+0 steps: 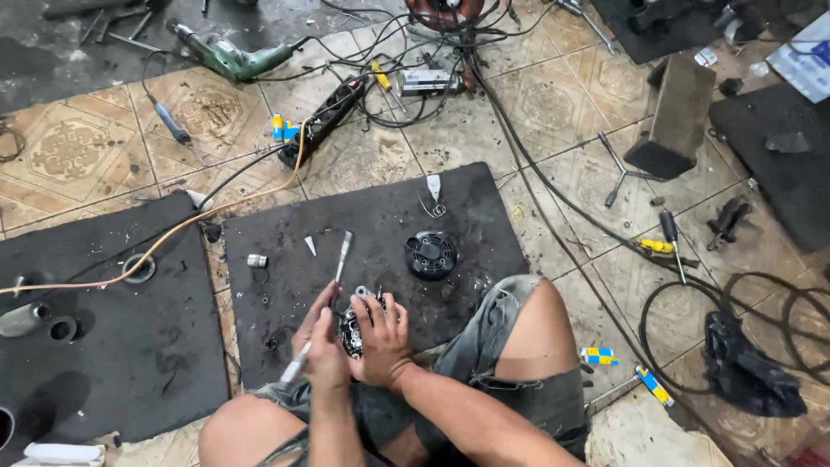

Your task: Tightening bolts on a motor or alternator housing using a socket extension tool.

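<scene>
Two pieces lay apart already: the black fan cover (pixel 430 255) sat on the dark rubber mat (pixel 285 285) beyond my hands, well clear of the metal housing (pixel 356 324). My right hand (pixel 383 342) gripped that housing above my lap. My left hand (pixel 323 350) was closed around a slim metal tool (pixel 322 307) set against it. I judged the stripping partly done, the housing's inside still left.

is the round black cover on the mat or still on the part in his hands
On the mat. The black cover lies alone on the dark mat, apart from the metal part that both hands grip.
</scene>
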